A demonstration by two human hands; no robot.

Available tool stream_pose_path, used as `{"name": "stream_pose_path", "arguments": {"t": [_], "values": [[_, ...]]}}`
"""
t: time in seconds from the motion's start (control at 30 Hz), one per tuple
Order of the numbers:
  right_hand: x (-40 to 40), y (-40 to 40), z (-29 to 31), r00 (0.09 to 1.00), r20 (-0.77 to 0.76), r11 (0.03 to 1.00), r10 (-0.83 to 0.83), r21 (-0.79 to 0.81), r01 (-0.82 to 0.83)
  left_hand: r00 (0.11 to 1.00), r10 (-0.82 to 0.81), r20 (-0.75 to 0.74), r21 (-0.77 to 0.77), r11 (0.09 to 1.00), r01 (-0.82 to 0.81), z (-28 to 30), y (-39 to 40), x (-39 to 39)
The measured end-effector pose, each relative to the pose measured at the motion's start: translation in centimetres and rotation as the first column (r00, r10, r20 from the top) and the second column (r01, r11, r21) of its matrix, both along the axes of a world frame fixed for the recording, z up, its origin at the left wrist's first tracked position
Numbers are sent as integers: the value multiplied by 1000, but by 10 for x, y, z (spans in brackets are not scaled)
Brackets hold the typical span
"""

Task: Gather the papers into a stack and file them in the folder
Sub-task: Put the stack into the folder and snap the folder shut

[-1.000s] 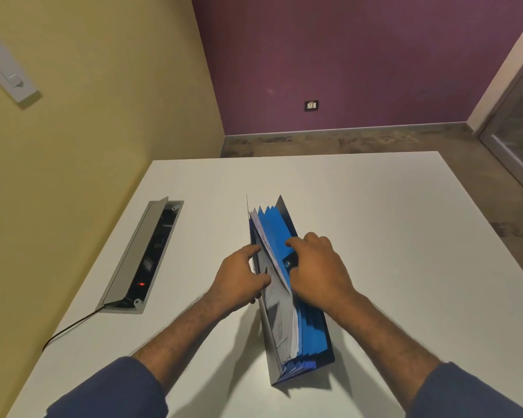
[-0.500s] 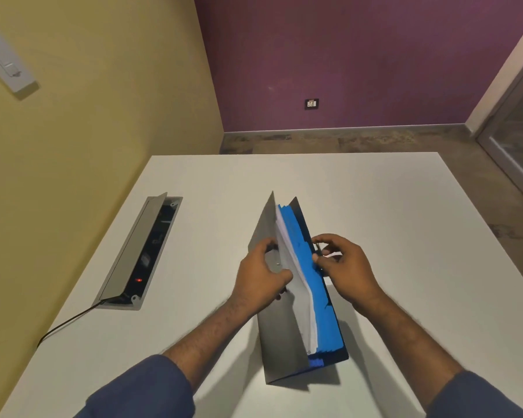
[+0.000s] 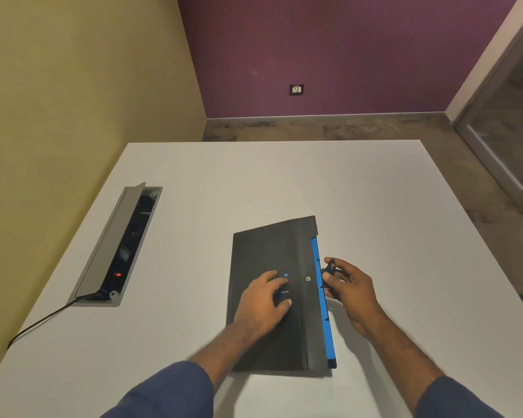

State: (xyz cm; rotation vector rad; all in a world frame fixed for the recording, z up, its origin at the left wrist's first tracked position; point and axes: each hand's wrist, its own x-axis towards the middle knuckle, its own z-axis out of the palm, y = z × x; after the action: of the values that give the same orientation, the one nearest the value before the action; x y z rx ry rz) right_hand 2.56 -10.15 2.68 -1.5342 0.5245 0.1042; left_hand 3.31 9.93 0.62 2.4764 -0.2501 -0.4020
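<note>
A black expanding folder (image 3: 260, 254) lies flat and closed on the white table (image 3: 284, 176), with blue dividers (image 3: 322, 297) showing along its right edge. No papers show; they are hidden inside it. My left hand (image 3: 263, 303) rests flat on the cover near a blue mark and presses it down. At the folder's right edge my right hand (image 3: 347, 286) pinches a small black strap tab (image 3: 331, 265) between thumb and fingers. A round metal stud (image 3: 308, 278) sits on the cover between the two hands.
An open grey cable box (image 3: 115, 245) is set into the table at the left, with a red light inside and a black cable (image 3: 40, 322) running off the left edge. Yellow wall at left, purple wall ahead, glass door at right.
The folder stood open on its spine with papers and blue dividers fanned; now it lies flat and closed. My left hand moved onto the cover, my right hand took the strap tab.
</note>
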Motion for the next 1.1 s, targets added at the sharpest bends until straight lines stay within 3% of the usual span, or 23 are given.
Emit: {"name": "stream_pose_path", "arguments": {"t": [0.13,0.27,0.5,0.7,1.1], "values": [[-10,-6,-23,998,-53,995,22,101,-16,996,-82,-32,275,957,87,-35,27,-8],[-16,-3,-43,990,-144,997,11,81,1,994,-94,-54,391,914,108,-60,46,-18],[-4,21,-71,987,-150,982,-62,-186,34,996,-85,-34,415,905,92,-77,55,-26],[7,28,-81,982,-183,905,-35,-423,-47,994,-103,-46,442,890,113,-81,55,-27],[10,39,-87,967,-250,853,-42,-514,-96,993,-103,-55,454,883,116,-87,55,-29]]}}
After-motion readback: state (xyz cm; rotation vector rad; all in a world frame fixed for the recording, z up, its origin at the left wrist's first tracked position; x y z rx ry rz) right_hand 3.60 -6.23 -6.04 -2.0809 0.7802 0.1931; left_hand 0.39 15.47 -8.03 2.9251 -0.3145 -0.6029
